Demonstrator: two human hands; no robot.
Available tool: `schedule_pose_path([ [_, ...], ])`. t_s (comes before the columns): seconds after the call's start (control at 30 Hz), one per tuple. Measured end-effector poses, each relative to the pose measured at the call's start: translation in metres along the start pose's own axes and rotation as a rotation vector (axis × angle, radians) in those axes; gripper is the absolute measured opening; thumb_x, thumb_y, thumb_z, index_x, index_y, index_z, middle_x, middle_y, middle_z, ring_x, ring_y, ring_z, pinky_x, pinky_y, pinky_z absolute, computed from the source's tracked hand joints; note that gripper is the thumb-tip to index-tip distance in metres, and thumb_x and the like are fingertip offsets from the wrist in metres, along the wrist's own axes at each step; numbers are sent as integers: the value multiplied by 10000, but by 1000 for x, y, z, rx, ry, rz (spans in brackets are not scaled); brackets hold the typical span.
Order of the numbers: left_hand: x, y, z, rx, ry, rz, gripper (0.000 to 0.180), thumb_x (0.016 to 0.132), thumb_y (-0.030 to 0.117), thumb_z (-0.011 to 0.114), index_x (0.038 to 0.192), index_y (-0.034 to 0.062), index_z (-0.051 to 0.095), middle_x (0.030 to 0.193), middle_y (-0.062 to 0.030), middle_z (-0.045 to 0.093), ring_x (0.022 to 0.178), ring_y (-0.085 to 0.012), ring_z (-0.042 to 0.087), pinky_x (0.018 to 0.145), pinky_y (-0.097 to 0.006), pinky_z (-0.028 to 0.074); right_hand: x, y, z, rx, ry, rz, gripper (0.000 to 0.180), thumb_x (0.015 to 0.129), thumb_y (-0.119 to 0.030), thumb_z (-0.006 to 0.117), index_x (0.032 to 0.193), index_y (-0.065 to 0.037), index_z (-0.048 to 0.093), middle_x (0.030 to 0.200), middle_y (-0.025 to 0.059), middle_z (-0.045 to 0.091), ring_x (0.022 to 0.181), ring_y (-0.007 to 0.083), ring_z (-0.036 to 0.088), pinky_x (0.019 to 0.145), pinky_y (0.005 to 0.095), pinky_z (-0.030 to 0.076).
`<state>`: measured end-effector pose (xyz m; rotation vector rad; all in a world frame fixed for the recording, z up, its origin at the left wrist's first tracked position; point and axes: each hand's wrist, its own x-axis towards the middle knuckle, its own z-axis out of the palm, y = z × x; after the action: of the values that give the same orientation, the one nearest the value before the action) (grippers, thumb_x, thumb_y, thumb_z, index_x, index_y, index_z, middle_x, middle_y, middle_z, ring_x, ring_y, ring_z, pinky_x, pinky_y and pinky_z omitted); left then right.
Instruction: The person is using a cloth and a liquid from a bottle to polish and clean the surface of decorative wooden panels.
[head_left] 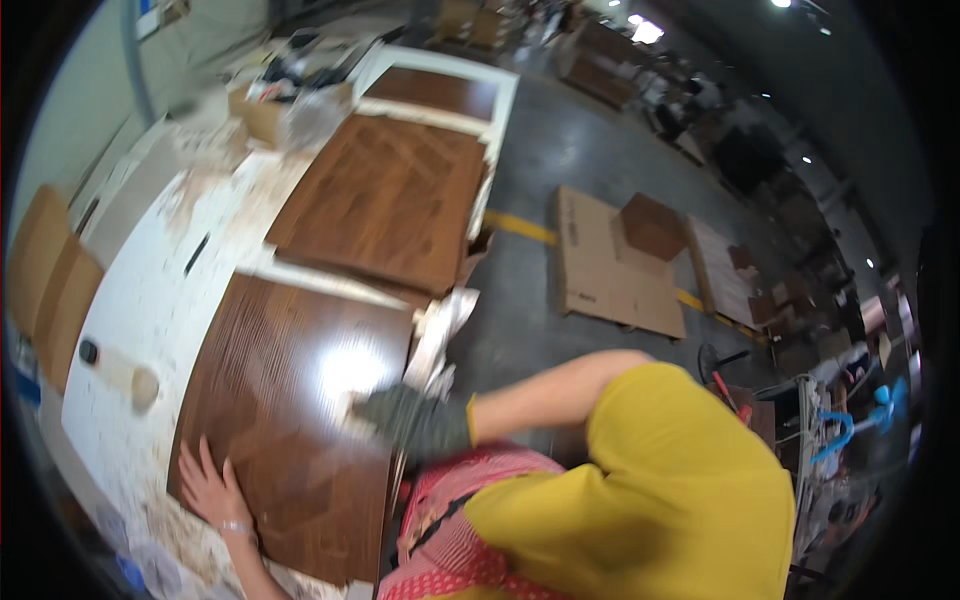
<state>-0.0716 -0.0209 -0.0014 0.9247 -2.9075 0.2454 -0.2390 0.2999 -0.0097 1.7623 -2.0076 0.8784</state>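
Left hand (pixel 212 495) lies flat and bare on the brown wooden panel (pixel 265 390), fingers spread, gripping nothing. Across the panel to its right, the dark-gloved right hand (pixel 405 418) is over the panel near its edge, blurred; whether its fingers are closed on something I cannot tell. Beyond both hands sits a stack of brown panels (pixel 385 200); left of the left hand extends the white desk (pixel 150 290).

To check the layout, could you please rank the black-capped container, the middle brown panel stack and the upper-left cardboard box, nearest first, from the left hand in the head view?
From the left hand:
1. Black-capped container, left on the tabletop.
2. Middle brown panel stack, ahead and right.
3. Cardboard box, farther up the tabletop.
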Motion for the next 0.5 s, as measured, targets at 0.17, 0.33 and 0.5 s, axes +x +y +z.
schedule_pose_path([
  [0.17, 5, 12, -2, -42, -104, -36, 472, 947, 399, 333, 1386, 225, 339, 1490, -30, 206, 1346, -280, 222, 1041, -516, 219, 36, -100, 52, -50, -473, -219, 162, 798, -90, 444, 904, -1, 528, 887, 160, 522, 753, 268, 571, 635, 337, 474],
  [0.33, 9, 10, 1, -81, -82, -1, 461, 945, 381, 343, 1374, 214, 363, 1481, -39, 227, 1341, -280, 234, 1040, -513, 224, 77, -58, 51, 460, -494, -34, 193, 733, -159, 553, 864, -20, 523, 820, 180, 531, 665, 337, 558, 566, 374, 463],
  [0.5, -5, -17, 9, -233, 209, 105, 427, 899, 306, 484, 1301, 160, 474, 1426, -74, 336, 1295, -280, 315, 1038, -434, 262, 58, -110, 60, 232, -110, -432, 209, 768, -268, 557, 867, -86, 588, 809, 130, 560, 734, 325, 557, 656, 383, 459],
])
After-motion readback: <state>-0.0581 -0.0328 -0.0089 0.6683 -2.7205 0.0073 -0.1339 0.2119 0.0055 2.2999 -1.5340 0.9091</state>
